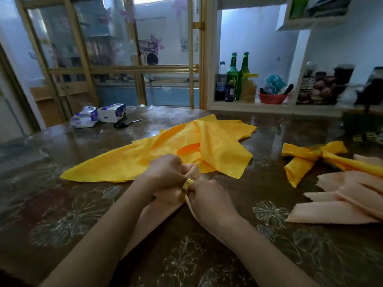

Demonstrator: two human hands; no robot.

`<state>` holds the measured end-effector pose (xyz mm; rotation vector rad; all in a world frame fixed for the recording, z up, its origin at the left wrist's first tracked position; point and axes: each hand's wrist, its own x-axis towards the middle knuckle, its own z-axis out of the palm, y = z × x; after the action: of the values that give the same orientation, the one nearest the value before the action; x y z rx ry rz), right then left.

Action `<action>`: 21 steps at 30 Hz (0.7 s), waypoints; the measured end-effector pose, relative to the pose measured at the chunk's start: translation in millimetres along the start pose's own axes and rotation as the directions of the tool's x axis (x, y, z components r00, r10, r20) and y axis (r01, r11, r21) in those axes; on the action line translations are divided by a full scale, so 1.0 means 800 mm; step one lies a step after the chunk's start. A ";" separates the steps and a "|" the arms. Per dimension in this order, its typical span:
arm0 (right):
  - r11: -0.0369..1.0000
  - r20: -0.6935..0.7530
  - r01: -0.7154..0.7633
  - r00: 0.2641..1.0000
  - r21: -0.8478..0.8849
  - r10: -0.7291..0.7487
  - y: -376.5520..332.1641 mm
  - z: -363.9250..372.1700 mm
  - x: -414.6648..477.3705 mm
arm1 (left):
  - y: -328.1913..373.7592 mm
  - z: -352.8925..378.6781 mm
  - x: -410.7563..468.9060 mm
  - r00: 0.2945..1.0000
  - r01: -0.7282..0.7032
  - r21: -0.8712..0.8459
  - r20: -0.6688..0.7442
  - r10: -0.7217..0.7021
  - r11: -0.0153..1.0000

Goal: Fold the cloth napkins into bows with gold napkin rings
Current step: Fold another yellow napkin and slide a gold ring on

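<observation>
I am sitting at a dark flowered table (83, 204), working on a peach napkin (154, 214) that is lying just in front of me. My left hand (165, 172) is gripping the bunched middle of the cloth, fingers curled around it, while my right hand (207, 197) is pinching the fabric just beside a gold ring (187, 186). The ring is sitting around the gathered cloth between my two hands, so I judge this bow is partway made, with the ring being worked to the centre and the loops not yet spread. To my right, one yellow bow (315, 156) is lying finished, cinched at its middle. Near it, more peach cloth (348, 201) is lying in pleated folds (whether it is a finished bow I cannot tell, since the edge of the view is cutting it off). Beyond my hands, a large yellow napkin (165, 158) is lying loose and rumpled, not yet folded, so at least that one is waiting its turn.
</observation>
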<state>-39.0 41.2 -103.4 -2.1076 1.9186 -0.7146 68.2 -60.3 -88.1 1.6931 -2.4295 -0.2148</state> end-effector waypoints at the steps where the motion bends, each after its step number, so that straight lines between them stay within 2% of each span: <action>1: 1.000 0.009 -0.022 1.000 -0.011 0.022 0.002 -0.005 -0.001 | 0.002 0.005 -0.007 0.999 -0.020 -0.124 -0.044 0.015 0.992; 3: 0.997 -0.034 -0.076 0.997 0.008 0.076 0.004 -0.007 0.002 | 0.000 0.004 -0.015 0.992 -0.076 -0.290 -0.118 0.043 0.954; 7: 0.982 -0.080 -0.111 0.989 0.152 0.124 0.009 -0.005 0.007 | -0.015 -0.005 -0.023 0.976 -0.169 -0.389 -0.197 0.097 0.906; 12: 0.970 -0.122 -0.132 0.980 0.202 0.159 0.022 -0.017 0.015 | -0.015 -0.009 -0.029 0.953 -0.301 -0.415 -0.148 0.263 0.859; 15: 0.968 -0.057 -0.093 0.992 0.234 0.109 0.023 -0.022 0.013 | -0.011 -0.006 -0.030 0.945 -0.328 -0.403 -0.140 0.297 0.854; 21: 0.870 0.006 -0.118 0.991 0.479 0.131 0.033 -0.021 0.007 | -0.008 0.000 -0.026 0.932 -0.359 -0.333 -0.086 0.351 0.872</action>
<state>-70.4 34.7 -99.6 -1.6610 1.6488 -1.0643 81.3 -42.9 -90.6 1.0757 -2.4515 -0.5284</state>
